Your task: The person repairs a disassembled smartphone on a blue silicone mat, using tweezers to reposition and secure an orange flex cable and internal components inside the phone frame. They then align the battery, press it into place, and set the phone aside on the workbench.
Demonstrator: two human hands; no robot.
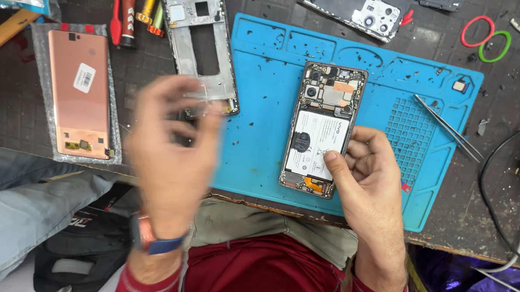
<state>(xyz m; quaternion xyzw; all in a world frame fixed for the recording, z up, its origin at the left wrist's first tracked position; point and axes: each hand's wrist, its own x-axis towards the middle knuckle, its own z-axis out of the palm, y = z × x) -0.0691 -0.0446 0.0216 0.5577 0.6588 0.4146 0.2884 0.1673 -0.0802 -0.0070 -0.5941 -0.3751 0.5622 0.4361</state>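
An opened phone (321,127) with its back off lies on a blue repair mat (263,103), showing a white battery and circuit board. My right hand (370,190) grips its lower right edge, thumb resting on the battery. My left hand (171,146) is blurred in the air left of the mat, fingers curled; I cannot tell whether it holds anything. It hovers over the lower end of a bare metal phone frame (200,38).
A copper-coloured screen panel (80,94) lies on a plastic sleeve at the left. Screwdrivers (126,5) sit at the top, tweezers (447,127) on the mat's right, a phone back cover (349,6) and rubber bands (486,37) beyond. Cables (500,199) run along the right.
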